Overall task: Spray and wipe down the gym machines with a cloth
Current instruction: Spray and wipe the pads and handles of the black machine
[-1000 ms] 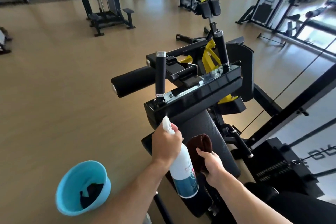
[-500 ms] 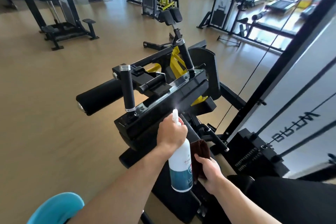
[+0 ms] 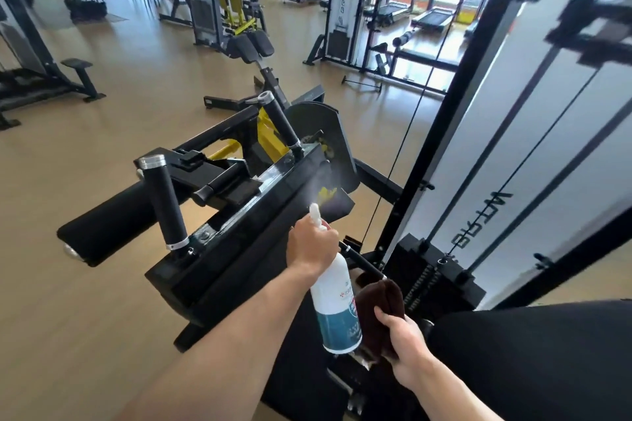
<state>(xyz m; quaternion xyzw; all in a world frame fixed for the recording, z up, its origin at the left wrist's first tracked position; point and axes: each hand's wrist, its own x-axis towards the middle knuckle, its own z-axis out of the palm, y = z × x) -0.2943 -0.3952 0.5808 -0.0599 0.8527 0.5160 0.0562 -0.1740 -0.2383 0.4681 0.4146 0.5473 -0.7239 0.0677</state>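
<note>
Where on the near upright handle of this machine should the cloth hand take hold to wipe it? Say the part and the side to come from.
Grip the black sleeve of the near upright handle around its middle, between the silver cap and the lower silver ring. Come from its right, the side facing the right hand holding the brown cloth. The post stands nearly upright and round, so cloth and fingers can probably wrap it and slide along it.

The spray bottle [image 3: 337,304] at lower centre is white with a teal lower band. Beside it, the cloth [image 3: 379,304] is dark brown. The machine [image 3: 239,232] at centre is black with yellow frame parts and silver-capped handles. The floor [image 3: 102,154] is tan wood-grain.
</note>
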